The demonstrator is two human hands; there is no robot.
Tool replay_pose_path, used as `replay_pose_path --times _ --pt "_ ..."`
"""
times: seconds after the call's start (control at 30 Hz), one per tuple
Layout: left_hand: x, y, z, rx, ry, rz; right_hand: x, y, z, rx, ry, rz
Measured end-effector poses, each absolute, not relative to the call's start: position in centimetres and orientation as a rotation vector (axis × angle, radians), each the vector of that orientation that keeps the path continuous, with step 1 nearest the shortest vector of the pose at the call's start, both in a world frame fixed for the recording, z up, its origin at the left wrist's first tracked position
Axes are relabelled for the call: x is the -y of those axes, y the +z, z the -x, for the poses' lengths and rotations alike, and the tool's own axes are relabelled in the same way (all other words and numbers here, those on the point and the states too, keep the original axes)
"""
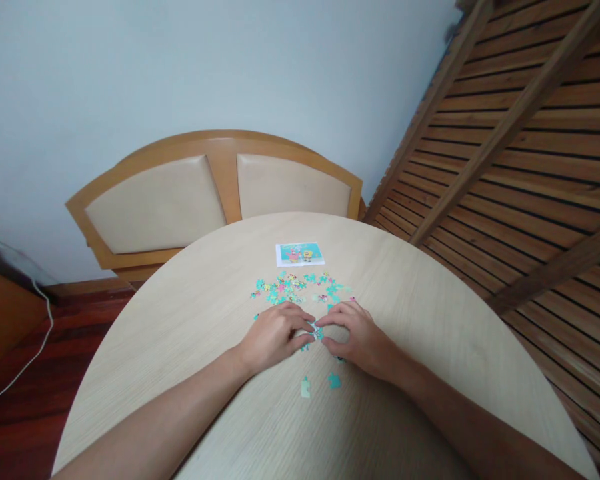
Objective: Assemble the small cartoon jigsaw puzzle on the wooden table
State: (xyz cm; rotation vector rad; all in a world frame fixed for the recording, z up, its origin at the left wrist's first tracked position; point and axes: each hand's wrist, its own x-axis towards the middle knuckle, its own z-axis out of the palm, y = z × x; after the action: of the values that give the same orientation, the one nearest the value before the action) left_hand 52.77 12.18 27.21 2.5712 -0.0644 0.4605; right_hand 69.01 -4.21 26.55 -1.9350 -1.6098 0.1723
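L hand (283,333): fingers bent, thumb & index a bit apart, tips at the left edge of a small pcs cluster (317,331) on the table, btwn both hands. R hand (355,337): same pose mirrored, thumb & index slightly spread, tips at the cluster's right side. Can't tell if either hand really pinches a pc or just presses it. Cluster is pale w/ teal, mostly covered by fingertips; no. of pcs in it unclear. More bits peek out under both hands, partly hidden. Forearms cut off at bottom edge.

Nearer the wearer, well apart from the cluster: pale green pc (305,387) & teal pc (335,381), side by side, not touching. Beyond the hands, loose pile (285,288) of jigsaw pcs, mostly teal w/ some pink & yellow; details blurry. Past that, picture card (300,254), teal, w/ a pink & a yellow cartoon figure; lettering too small to read.

Table (445,353): light wood grain, rounded edge. Behind: wood-framed backrest (223,173), pale wall (230,67); slatted wood panel (540,133) at right; white cable (45,333) & dark red floor (25,427) at left.

Count: 2 hands, 1 card, 2 separate near pcs, 2 cream pads in backrest, 1 table; pile pcs overlap, too many to count.
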Motion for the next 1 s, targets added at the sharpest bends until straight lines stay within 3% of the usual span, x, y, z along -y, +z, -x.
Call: replay_pose_path --times 0.57,1.0 --pt "-12.2 27.4 -52.7 0.05 0.44 -2.591 4.8 27.9 -68.6 1.883 -0.055 1.935" --pt "-13.1 28.1 -52.3 0.187 0.337 -2.625 5.1 29.2 -69.9 2.047 0.104 1.721"
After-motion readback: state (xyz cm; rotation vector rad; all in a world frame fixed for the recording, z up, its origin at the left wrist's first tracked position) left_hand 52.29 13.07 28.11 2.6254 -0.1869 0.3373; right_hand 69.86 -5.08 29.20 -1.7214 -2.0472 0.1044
